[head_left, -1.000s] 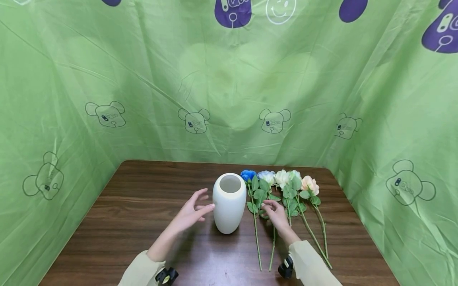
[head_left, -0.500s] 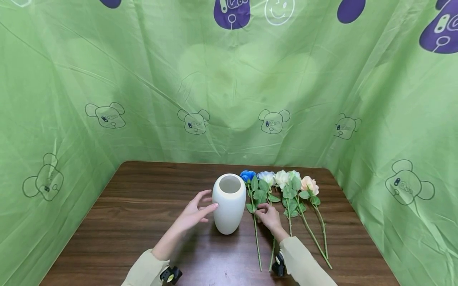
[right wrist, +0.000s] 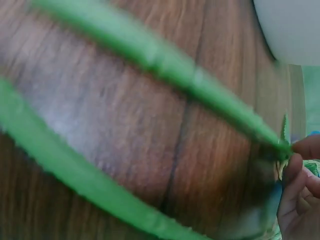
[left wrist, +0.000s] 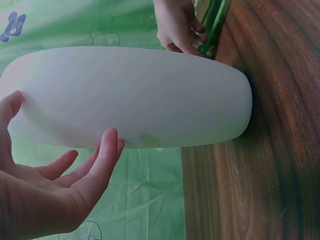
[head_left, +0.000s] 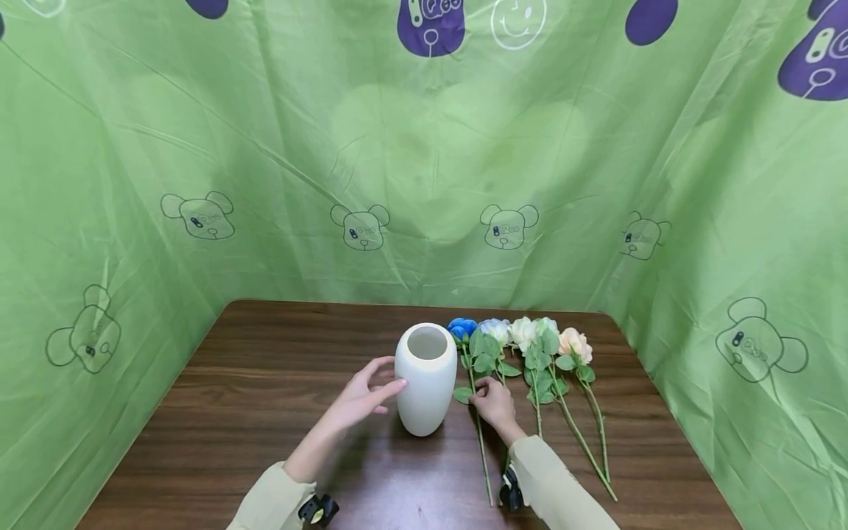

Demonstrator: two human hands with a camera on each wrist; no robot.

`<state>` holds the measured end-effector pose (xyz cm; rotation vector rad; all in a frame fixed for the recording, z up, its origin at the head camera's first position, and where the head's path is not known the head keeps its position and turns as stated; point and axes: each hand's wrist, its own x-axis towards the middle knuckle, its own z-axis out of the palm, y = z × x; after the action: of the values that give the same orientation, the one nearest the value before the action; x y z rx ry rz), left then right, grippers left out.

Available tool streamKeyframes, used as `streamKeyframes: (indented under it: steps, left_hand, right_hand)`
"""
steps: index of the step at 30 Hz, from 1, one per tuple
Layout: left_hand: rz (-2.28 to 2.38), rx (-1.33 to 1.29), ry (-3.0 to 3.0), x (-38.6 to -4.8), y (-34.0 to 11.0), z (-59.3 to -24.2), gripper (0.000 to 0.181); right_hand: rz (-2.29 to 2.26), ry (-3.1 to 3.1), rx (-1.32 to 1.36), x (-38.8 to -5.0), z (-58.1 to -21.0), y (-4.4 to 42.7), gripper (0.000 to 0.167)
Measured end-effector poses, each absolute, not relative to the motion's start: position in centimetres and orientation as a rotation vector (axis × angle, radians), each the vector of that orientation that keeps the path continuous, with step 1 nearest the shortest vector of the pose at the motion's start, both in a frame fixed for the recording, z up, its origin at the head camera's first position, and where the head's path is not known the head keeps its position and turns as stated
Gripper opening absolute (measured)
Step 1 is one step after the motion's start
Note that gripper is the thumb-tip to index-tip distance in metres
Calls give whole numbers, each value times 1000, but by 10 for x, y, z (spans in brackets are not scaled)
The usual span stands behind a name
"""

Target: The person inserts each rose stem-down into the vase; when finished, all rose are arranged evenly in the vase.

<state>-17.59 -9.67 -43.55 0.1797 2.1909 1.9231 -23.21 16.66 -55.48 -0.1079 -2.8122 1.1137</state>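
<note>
A white vase stands upright on the table. At its left side is my left hand, fingers spread and relaxed, with fingertips at the vase wall in the left wrist view. My right hand pinches the stem of the blue flower, just right of the vase. In the right wrist view the thumb and a finger of the right hand meet on that green stem. A pale blue flower lies beside it, its stem partly hidden by the right hand.
White flowers and a peach flower lie farther right, stems toward the table's front. Green cloth hangs behind and on both sides of the brown table.
My right hand has moved left from above the leaves and taken hold of the blue flower's stem, which has shifted slightly right. My left hand has come closer to the vase.
</note>
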Motion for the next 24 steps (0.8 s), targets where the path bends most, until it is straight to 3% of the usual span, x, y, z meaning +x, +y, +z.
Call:
streamKeyframes:
  steps: [10, 24]
  left_hand:
    - [1878, 195, 2235, -177, -97, -436, 57]
    - [1908, 176, 2225, -177, -97, -436, 54]
  right_hand:
    - [1821, -2595, -84, -228, -540, 178, 30]
    - [2112, -2332, 9, -220, -493, 193, 29]
